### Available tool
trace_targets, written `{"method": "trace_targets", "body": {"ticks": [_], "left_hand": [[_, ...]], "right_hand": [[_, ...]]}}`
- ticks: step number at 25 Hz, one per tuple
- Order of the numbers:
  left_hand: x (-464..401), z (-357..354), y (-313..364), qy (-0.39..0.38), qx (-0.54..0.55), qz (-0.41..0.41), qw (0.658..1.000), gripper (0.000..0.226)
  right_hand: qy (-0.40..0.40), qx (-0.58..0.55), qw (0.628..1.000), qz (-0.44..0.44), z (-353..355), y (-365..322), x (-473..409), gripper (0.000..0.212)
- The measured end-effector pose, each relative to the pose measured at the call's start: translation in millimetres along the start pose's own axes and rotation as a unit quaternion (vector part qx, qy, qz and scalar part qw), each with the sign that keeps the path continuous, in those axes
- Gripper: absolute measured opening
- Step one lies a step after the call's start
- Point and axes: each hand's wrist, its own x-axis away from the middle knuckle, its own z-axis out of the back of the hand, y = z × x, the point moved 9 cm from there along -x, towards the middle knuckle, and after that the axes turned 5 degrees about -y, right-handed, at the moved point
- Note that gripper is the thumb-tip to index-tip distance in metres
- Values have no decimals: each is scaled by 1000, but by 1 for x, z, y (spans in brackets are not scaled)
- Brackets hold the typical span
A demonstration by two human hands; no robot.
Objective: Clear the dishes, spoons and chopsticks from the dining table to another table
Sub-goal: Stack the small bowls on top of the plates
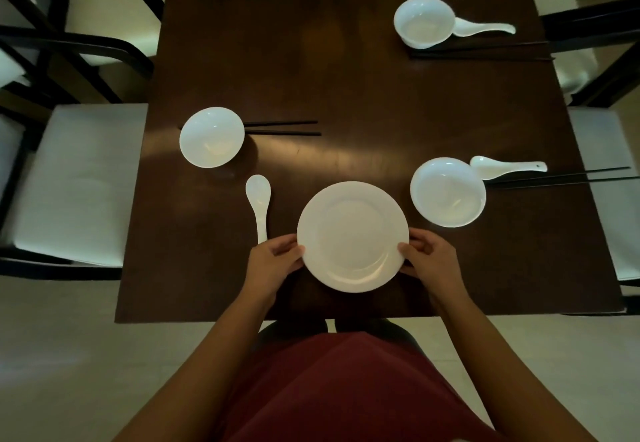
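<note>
Plate [352, 236] held w/ 2 hands for balance: left hand [273, 261] & right hand [427, 258] fingers clamped on opposite rims, near surface [346, 95] edge.

Dark table [346, 95] bears bowls [212, 137], spoons [258, 199], chopsticks [282, 128], plate [352, 236].

- Your plate [351, 233] looks like glossy white ceramic, smooth.
- The table [346, 77] is dark polished wood with a soft sheen.
- Your chopsticks [282, 128] by the left edge are matt black.
- The chair seats [79, 181] look like pale smooth upholstery.
</note>
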Motion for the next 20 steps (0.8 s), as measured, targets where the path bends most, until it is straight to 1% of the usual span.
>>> {"method": "trace_targets", "body": {"ticks": [3, 5, 6, 7, 8, 9, 10, 11, 12, 13, 14, 15, 16, 17, 18, 19, 20], "left_hand": [[0, 1, 5, -16, -21, 4, 1000, 24], [4, 6, 15, -24, -57, 18, 998, 34], [7, 12, 25, -7, -110, 2, 994, 39], [11, 16, 47, 24, -197, -52, 979, 39], [17, 15, 74, 54, -283, -130, 949, 37], [24, 5, 101, 70, -343, -210, 913, 35], [29, -13, 124, 61, -385, -268, 881, 35], [30, -35, 143, 39, -421, -305, 853, 36], [30, -62, 158, 18, -453, -333, 827, 36], [28, -88, 170, 0, -480, -360, 800, 37], [28, -115, 178, -20, -509, -391, 766, 38], [28, -146, 183, -47, -543, -429, 720, 39], [27, -172, 182, -78, -577, -462, 669, 41], [23, -192, 177, -110, -603, -475, 631, 43], [15, -208, 171, -135, -619, -462, 620, 44], [3, -218, 164, -151, -627, -428, 633, 44], [-9, -222, 156, -157, -623, -385, 662, 44]], "right_hand": [[-32, -16, 999, -14, 0, -3, 0, 33], [-53, -23, 998, -34, 3, -4, 0, 34], [-53, -15, 997, -48, 9, -4, 2, 32], [-42, 13, 998, -51, 20, -4, 3, 28], [-19, 69, 997, -36, 36, -8, 5, 22], [16, 144, 989, -4, 53, -16, 7, 15], [57, 214, 974, 41, 70, -27, 12, 10], [97, 260, 957, 88, 85, -39, 17, 9], [132, 284, 942, 124, 98, -50, 21, 13], [157, 304, 928, 148, 107, -58, 22, 22], [172, 337, 910, 167, 113, -64, 20, 33], [174, 383, 888, 187, 115, -70, 15, 44], [160, 426, 866, 207, 112, -75, 9, 50], [137, 446, 855, 224, 106, -77, 2, 53], [112, 438, 863, 223, 105, -76, -7, 53], [89, 406, 885, 207, 104, -73, -16, 54], [78, 361, 911, 182, 106, -68, -24, 53]]}}
